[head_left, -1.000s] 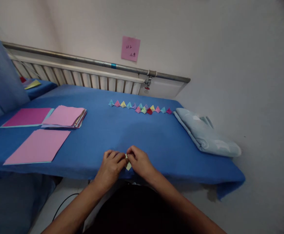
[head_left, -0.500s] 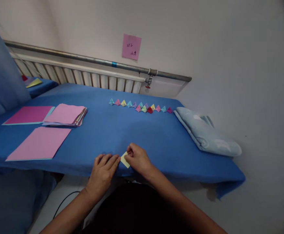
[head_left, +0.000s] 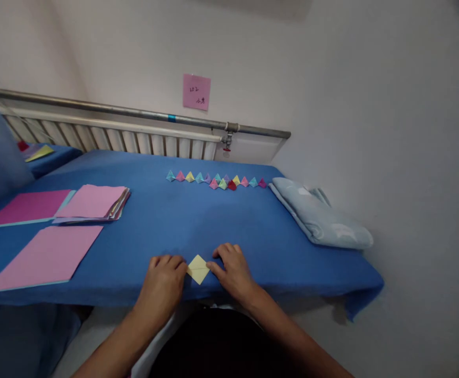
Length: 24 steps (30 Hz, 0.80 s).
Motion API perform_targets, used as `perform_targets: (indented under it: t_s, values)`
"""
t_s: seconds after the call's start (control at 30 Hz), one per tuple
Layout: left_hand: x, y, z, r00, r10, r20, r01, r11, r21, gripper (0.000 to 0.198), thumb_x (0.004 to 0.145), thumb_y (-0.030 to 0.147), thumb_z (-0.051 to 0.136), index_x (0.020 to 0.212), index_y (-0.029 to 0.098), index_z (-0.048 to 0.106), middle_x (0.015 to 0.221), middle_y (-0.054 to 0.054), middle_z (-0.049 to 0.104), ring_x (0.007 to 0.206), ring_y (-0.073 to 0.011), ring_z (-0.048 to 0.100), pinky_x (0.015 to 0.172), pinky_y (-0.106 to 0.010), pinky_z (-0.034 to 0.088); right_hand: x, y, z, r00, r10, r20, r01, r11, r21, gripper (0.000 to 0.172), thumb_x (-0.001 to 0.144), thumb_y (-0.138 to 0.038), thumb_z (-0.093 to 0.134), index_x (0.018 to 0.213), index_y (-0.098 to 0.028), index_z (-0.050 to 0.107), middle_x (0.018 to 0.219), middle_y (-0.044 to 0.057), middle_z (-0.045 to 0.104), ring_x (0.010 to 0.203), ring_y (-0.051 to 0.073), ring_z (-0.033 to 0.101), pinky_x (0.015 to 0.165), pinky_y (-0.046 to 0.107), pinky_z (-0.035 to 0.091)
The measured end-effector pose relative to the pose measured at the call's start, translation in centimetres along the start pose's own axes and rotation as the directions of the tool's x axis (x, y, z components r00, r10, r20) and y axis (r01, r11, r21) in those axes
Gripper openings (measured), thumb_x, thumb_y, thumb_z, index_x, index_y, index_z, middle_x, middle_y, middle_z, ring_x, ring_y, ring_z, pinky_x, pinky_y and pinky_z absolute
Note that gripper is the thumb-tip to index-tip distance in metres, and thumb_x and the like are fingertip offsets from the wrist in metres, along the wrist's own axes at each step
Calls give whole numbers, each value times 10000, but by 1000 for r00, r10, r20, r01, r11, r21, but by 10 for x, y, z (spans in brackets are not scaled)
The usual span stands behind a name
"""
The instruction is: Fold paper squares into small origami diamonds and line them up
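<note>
Spreading across mid-frame, the blue cloth point(head_left: 150, 215) lies beneath; lower centre, the left hand point(head_left: 162, 286), grip unclear, and right hand point(head_left: 233, 270), thumb and fingers parted, touch opposite corners of the yellow paper point(head_left: 198, 276), its crease point(head_left: 198, 269) running left-right between them.

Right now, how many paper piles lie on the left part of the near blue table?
3: the magenta-topped pile at back left, the pink-topped stack just right of it, and the larger pink pile in front.
</note>
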State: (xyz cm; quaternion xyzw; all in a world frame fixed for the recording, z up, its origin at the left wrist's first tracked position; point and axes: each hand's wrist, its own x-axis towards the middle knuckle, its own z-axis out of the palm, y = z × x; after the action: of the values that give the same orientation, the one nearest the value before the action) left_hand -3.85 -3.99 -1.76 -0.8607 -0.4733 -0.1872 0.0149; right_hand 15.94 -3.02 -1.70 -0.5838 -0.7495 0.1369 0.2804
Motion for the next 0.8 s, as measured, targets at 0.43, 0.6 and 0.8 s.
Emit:
perform_targets:
  t_s: [0.43, 0.6, 0.8]
  values:
    - [97, -15, -6, 840, 177, 513, -36, 961, -273, 304, 548, 87, 600, 801, 228, 692, 744, 1, 664, 676, -169, 589, 591, -233, 400, -5, 5, 2, 991, 29, -130, -11, 991, 135, 98, 737, -194, 625, 792, -212, 545, 844, 20, 603, 846, 197, 509, 777, 324, 394]
    - [100, -12, -10, 821, 95, 563, 117, 937, -328, 160, 480, 61, 605, 559, 200, 613, 617, 19, 599, 591, -147, 525, 554, -236, 358, -6, 6, 1, 976, 135, -169, -75, 944, 321, 104, 724, -176, 597, 814, -218, 565, 905, 31, 604, 872, 195, 527, 690, 289, 413]
    - [78, -25, -15, 833, -62, 550, 397, 760, -515, 110, 507, 113, 621, 548, 194, 559, 472, 77, 494, 477, -101, 441, 505, -214, 334, -9, 4, -3, 948, 266, -172, -141, 841, 523, 93, 768, -281, 566, 824, -206, 573, 879, 35, 618, 775, 171, 550, 700, 295, 441]
